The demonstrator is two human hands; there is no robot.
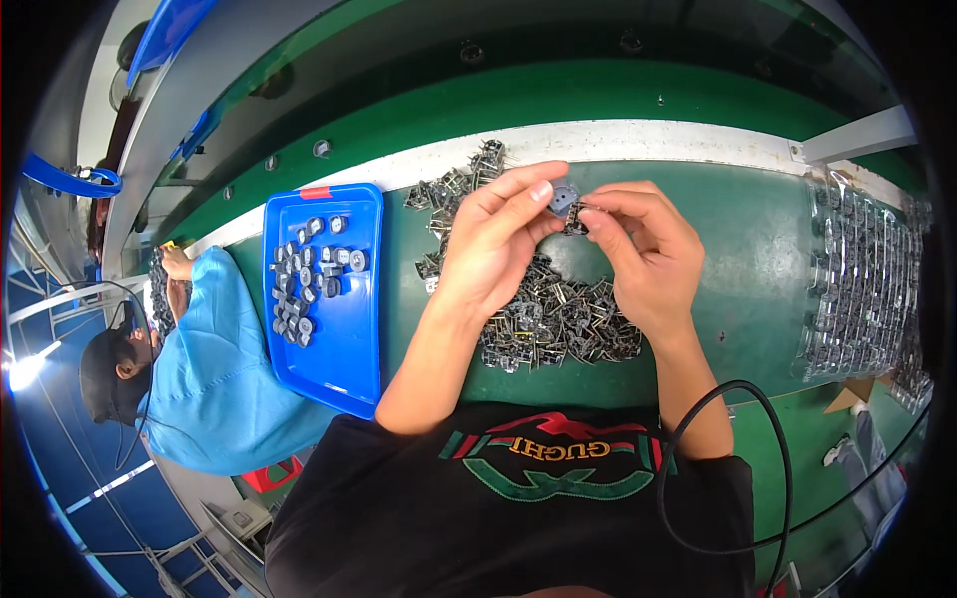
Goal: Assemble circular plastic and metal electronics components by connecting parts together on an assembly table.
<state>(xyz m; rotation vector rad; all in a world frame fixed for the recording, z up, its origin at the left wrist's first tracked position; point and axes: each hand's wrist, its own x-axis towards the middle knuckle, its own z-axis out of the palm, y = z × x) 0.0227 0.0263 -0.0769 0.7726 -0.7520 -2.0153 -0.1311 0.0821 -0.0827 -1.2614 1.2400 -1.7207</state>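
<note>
My left hand [498, 234] pinches a round grey plastic socket piece [563, 197] with small holes in its face. Close against it, my right hand [648, 244] grips a small dark metal-pinned part [575, 221] between thumb and fingertips. The two pieces meet or nearly touch; the fingers hide the exact contact. Below my hands lies a heap of small black parts with metal pins [563, 324]. More of these parts [449, 194] spread behind my left hand. To the left, a blue tray [371, 299] holds several grey round pieces [304, 264].
Clear plastic trays [862, 279] filled with dark parts are stacked at the right of the green table [738, 259]. A white strip [638, 140] runs along the far edge. A black cable [688, 429] loops near my right forearm. At left works a person in blue [224, 369].
</note>
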